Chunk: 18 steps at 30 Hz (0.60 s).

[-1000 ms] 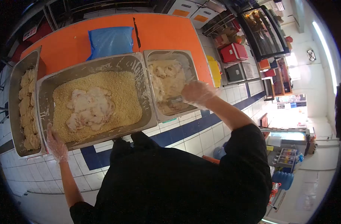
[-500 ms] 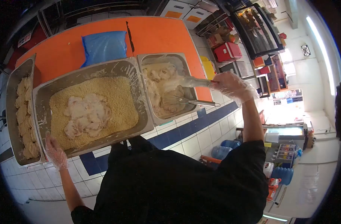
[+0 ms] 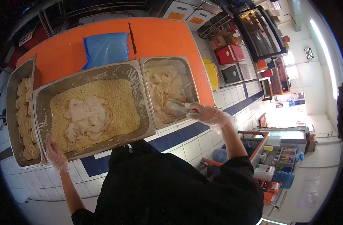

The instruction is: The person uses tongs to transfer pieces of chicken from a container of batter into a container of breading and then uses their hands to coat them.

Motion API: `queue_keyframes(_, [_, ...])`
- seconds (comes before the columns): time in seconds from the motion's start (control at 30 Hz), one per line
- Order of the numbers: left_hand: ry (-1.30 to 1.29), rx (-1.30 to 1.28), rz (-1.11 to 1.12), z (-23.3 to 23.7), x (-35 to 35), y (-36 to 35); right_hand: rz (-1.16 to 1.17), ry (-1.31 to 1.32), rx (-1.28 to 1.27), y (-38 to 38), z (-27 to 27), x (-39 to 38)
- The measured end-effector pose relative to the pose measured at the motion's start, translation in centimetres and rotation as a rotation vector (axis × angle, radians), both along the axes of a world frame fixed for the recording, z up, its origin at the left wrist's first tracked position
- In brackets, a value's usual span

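My left hand, in a clear plastic glove, lies against the near left corner of the large metal pan, fingers stretched out along the rim. Raw pale chicken pieces, wet with batter, lie heaped on the yellowish crumb coating in that pan. My gloved right hand is closed around the end of a batter-smeared utensil over the near side of the smaller pan. Its kind I cannot tell. Pieces in thick batter fill that smaller pan.
A narrow pan on the left holds several crumb-coated pieces. Behind the large pan, a blue plastic bag lies on the orange table. Past the table's right edge stand a yellow container and a red cooler.
My right hand has come down and left, from beyond the smaller pan's right side to its near edge. The whisk handle that stuck out there no longer shows. My left hand stays put.
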<state>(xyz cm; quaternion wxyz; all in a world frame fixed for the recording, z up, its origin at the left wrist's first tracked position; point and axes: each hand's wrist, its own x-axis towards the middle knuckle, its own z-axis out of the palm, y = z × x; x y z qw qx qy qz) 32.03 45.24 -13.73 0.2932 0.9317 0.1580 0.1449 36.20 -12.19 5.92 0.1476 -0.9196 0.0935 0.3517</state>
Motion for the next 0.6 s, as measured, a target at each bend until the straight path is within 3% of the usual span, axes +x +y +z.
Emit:
queue_keyframes(0.1, [-0.004, 0.039, -0.014, -0.2, -0.1, 0.3, -0.140, -0.055, 0.123, -2.4, -1.1, 0.4])
queue_keyframes(0.17, [0.007, 0.023, -0.013, 0.8, 0.0, -0.4, 0.677, -0.218, -0.254, -5.3, -3.0, 2.1])
queue_keyframes(0.2, [0.020, 0.004, -0.007, 1.2, -0.1, -0.7, 0.863, -0.268, -0.296, -6.5, -3.8, 2.8])
queue_keyframes(0.33, [0.019, -0.064, 0.034, -0.9, -0.3, 0.6, 0.836, -0.244, -0.181, -6.1, -5.0, 5.8])
queue_keyframes(0.4, [-0.014, 0.014, -0.007, 0.0, -0.2, 0.0, 0.508, 0.023, -0.120, -3.6, -3.4, 6.5])
queue_keyframes(0.43, [-0.013, 0.021, -0.001, 0.1, -0.2, -0.1, 0.515, 0.022, -0.113, -5.3, -5.6, 6.6])
queue_keyframes(0.47, [0.015, 0.058, 0.033, 0.0, -0.1, -0.1, 0.666, -0.241, -0.095, -8.4, -9.4, 6.5])
queue_keyframes(0.5, [0.043, 0.094, 0.064, 0.0, 0.0, -0.2, 0.808, -0.509, -0.077, -8.1, -9.6, 6.7])
queue_keyframes(0.53, [0.043, 0.096, 0.064, 0.1, -0.1, -0.3, 0.807, -0.510, -0.075, -8.1, -9.5, 6.9])
queue_keyframes(0.6, [0.131, -0.077, 0.120, 0.5, 0.0, -0.5, 0.429, 0.018, -0.227, -7.5, -8.3, 7.4])
